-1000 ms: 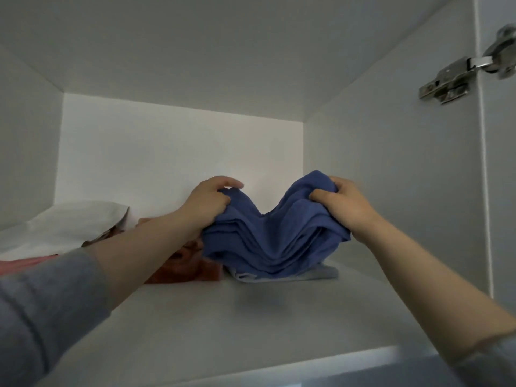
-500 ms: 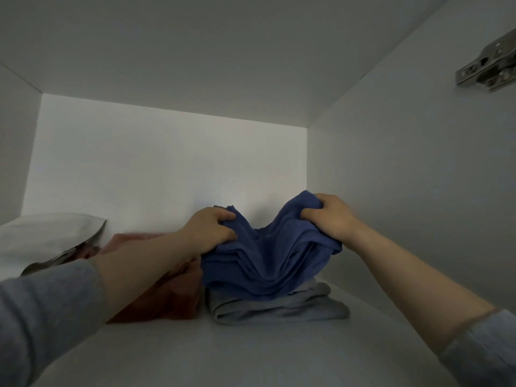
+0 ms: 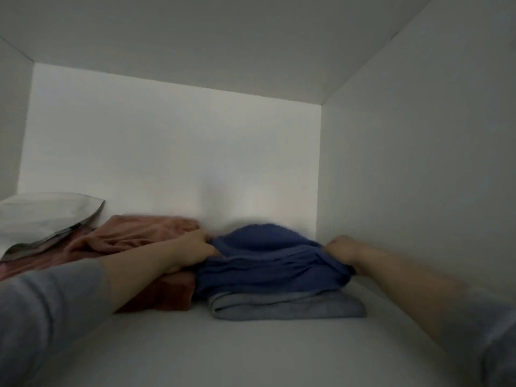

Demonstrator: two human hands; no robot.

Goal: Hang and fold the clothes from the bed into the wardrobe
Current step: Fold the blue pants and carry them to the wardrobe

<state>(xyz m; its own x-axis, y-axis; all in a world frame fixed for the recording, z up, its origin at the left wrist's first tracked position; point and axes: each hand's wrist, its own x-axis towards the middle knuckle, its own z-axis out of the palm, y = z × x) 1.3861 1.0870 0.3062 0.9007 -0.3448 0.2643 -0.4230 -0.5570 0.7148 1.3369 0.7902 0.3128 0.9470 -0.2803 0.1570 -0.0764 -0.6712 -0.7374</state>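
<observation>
Step in hand: placing of a folded item on the wardrobe shelf (image 3: 251, 356). The blue folded garment (image 3: 268, 266) is seen lying on top of a grey folded garment (image 3: 290, 307), towards the back right corner of the compartment, close to the right side wall (image 3: 418, 205). The stack is set just beside a pink garment (image 3: 145, 233), which lies loosely to the left. A white padded item (image 3: 42, 216) is noted further left, partly over the pink cloth.

The left hand (image 3: 195, 248) is placed at the blue garment's left edge, fingers curled down into the fabric. The right hand (image 3: 342, 247) is placed at its right edge, fingers curled round a bunched fold. Fingertips are hidden in the cloth, so grip depth cannot be told. The middle of the garment is humped upward between the two hands.

Judgement: the set-down is taken as nearly complete, the release not yet made. For the next move, the hump is expected to need pressing flat, the edges to be squared with the grey piece below, and both grips to be let go without the folds being dragged open. Care is called for on the left, where the pink garment may be caught by the forearm as it is drawn out
</observation>
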